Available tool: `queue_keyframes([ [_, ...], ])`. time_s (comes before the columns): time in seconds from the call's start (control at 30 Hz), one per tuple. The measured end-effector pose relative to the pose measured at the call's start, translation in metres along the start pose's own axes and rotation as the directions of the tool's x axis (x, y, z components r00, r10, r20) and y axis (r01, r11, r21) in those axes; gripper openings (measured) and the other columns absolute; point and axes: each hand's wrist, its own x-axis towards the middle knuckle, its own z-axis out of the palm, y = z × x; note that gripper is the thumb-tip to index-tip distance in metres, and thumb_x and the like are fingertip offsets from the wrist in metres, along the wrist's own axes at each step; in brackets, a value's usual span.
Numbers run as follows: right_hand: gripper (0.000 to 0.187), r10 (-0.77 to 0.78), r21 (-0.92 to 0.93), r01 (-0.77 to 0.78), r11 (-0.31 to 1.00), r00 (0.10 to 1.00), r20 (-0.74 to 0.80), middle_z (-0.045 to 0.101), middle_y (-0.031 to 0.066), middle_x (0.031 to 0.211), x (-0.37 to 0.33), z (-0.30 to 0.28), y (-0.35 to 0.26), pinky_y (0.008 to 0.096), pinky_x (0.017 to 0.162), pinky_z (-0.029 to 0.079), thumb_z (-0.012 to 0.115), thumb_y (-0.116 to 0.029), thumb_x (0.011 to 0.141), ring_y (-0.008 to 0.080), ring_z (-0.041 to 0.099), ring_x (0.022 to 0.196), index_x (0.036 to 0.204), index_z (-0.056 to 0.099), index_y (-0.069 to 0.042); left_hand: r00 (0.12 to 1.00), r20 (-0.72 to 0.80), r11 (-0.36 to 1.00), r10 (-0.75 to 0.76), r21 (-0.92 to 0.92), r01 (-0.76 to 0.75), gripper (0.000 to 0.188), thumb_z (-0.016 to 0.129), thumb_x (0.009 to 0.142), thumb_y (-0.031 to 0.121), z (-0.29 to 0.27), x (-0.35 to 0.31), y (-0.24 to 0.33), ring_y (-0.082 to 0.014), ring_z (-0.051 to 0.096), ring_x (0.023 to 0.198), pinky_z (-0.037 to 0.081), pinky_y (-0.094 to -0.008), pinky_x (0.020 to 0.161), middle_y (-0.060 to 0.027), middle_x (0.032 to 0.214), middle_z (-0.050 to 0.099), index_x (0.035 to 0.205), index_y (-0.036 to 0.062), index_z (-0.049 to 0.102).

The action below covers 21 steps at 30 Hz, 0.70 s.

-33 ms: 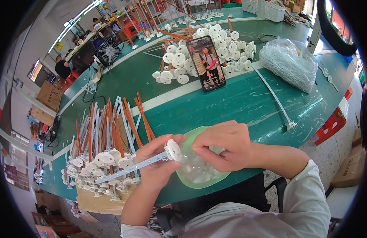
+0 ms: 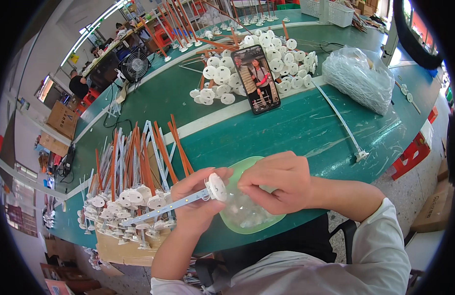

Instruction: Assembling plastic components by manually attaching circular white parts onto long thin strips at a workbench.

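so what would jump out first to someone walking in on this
Probably the two hands low in the middle: the left hand holds a white strip with a round white disc at its end, and the right hand works at that disc above a pale green bowl. Next, the upright phone farther back on the green table, and the heap of orange and white strips on the left.

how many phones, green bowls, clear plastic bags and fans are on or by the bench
phone: 1
green bowl: 1
clear plastic bag: 1
fan: 1
total: 4
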Motion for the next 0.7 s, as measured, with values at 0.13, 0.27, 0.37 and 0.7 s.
queue_keyframes([
  [0.13,0.015,-0.134,-0.043,0.133,0.990,0.991,-0.023,0.066,0.0083,0.071,-0.0030,0.0047,0.0031,0.0281,0.049,0.051,0.070,0.007,0.070,0.0211,0.065,0.057,0.083,0.067,-0.001,0.999,0.053,0.998,-0.008,-0.058,0.012,0.060,0.079,0.073,0.002,0.0028,-0.0013,-0.0025,-0.0369,0.058,0.118,0.047,-0.0496,0.101,-0.0196,0.123,0.062,0.129,0.0013,0.055],
  [0.27,0.017,-0.162,-0.038,0.162,0.986,0.987,-0.007,0.067,0.0091,0.073,-0.0042,0.0045,0.0054,0.0293,0.049,0.051,0.070,0.007,0.070,0.0221,0.065,0.057,0.085,0.067,0.000,0.998,0.058,0.998,-0.005,-0.063,0.009,0.060,0.078,0.074,0.000,0.0026,-0.0009,-0.0032,-0.0380,0.057,0.119,0.046,-0.0521,0.102,-0.0197,0.124,0.062,0.129,0.0014,0.054],
  [0.37,0.017,-0.186,-0.022,0.186,0.982,0.983,0.013,0.067,0.0100,0.076,-0.0030,0.0044,0.0055,0.0297,0.050,0.051,0.070,0.006,0.071,0.0230,0.064,0.058,0.086,0.067,0.001,0.999,0.040,0.997,-0.020,-0.069,0.022,0.061,0.077,0.073,-0.001,0.0026,-0.0013,-0.0032,-0.0389,0.057,0.119,0.045,-0.0523,0.103,-0.0200,0.125,0.061,0.130,0.0013,0.054],
  [0.7,0.017,-0.192,-0.019,0.192,0.981,0.981,0.034,0.067,0.0106,0.080,-0.0042,0.0055,0.0036,0.0303,0.050,0.051,0.070,0.005,0.072,0.0232,0.063,0.058,0.088,0.066,0.001,0.997,0.002,0.994,-0.074,-0.081,0.074,0.063,0.078,0.072,-0.002,0.0013,-0.0001,-0.0012,-0.0394,0.058,0.116,0.047,-0.0507,0.101,-0.0214,0.124,0.061,0.130,0.0004,0.054],
])
